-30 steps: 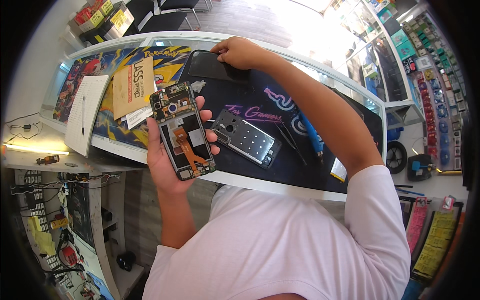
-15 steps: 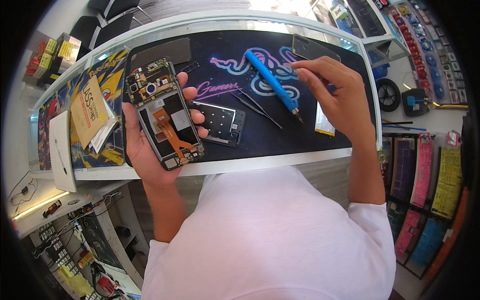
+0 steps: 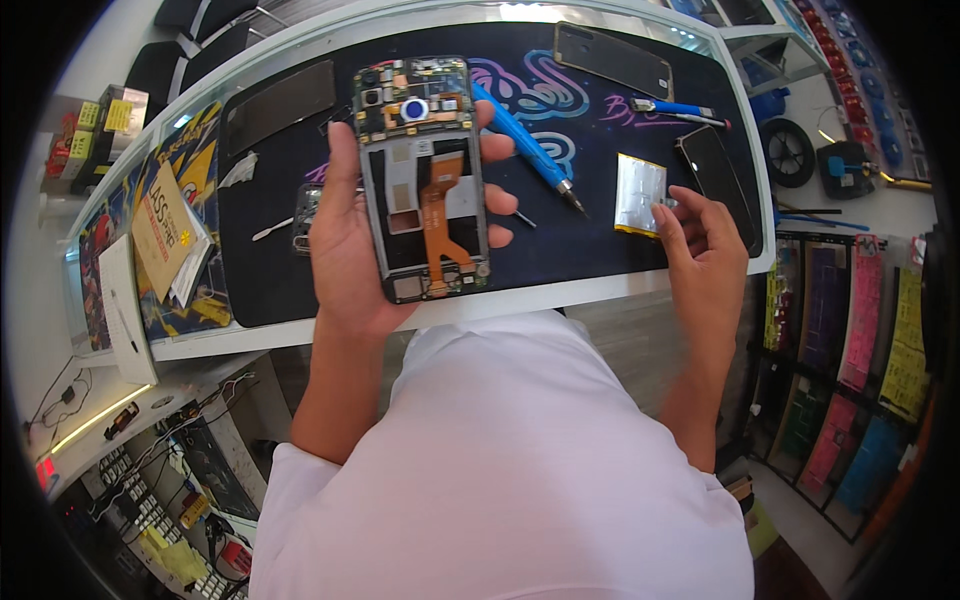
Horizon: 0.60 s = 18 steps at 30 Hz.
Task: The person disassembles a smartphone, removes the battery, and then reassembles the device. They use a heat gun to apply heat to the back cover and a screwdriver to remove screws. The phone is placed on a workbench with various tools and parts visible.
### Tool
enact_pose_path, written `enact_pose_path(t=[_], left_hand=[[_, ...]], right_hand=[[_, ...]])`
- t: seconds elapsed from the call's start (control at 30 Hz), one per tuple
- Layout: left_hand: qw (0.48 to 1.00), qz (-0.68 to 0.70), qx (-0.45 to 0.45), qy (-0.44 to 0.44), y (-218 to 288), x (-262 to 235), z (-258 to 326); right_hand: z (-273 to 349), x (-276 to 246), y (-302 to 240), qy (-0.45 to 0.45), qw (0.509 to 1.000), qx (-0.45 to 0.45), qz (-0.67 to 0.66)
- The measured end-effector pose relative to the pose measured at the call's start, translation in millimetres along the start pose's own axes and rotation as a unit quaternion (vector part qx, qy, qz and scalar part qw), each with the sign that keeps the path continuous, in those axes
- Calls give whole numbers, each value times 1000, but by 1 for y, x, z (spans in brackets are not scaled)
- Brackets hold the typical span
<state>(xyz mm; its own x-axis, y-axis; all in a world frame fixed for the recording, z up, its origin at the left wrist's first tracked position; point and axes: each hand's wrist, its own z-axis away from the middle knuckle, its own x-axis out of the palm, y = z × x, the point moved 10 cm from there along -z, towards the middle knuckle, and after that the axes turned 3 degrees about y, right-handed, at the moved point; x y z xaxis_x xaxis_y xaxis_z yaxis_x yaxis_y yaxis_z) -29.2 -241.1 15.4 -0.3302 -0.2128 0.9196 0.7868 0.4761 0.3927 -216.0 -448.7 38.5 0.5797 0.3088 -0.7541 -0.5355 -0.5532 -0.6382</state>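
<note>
My left hand holds an opened smartphone upright above the mat, thumb on one side and fingers around the other. Its circuit board shows at the top, and an orange flex cable runs down over the open battery bay. At the right, my right hand has thumb and fingertips closed at the right edge of a silver phone battery with yellow ends, which rests on the mat. Between the hands lies a blue screwdriver, partly behind the phone. Tweezers are mostly hidden behind my left hand.
The dark mat covers a glass-topped counter. On it lie a back cover, a dark panel, another phone and a small blue tool. A phone frame shows beside my left hand. Left are papers and a notebook.
My right hand has come down from above the screwdriver to the battery's edge. My left hand has carried the phone rightward, turning it more upright. The whole view has shifted.
</note>
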Motion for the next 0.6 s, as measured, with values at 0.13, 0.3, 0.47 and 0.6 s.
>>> enact_pose_path(t=[0.13,0.3,0.47,0.6], left_hand=[[1000,-11,9,9,-8,6,-2],[997,-35,64,35,-2,5,2],[996,-14,92,-6,13,8,13],[992,-34,105,60,19,-6,25]], right_hand=[[-1,3,-41,-3,988,-61,-144],[7,23,-84,-79,961,-168,-205],[-23,-2,-38,-54,995,-89,-10],[-18,11,-15,-90,977,-120,149]])
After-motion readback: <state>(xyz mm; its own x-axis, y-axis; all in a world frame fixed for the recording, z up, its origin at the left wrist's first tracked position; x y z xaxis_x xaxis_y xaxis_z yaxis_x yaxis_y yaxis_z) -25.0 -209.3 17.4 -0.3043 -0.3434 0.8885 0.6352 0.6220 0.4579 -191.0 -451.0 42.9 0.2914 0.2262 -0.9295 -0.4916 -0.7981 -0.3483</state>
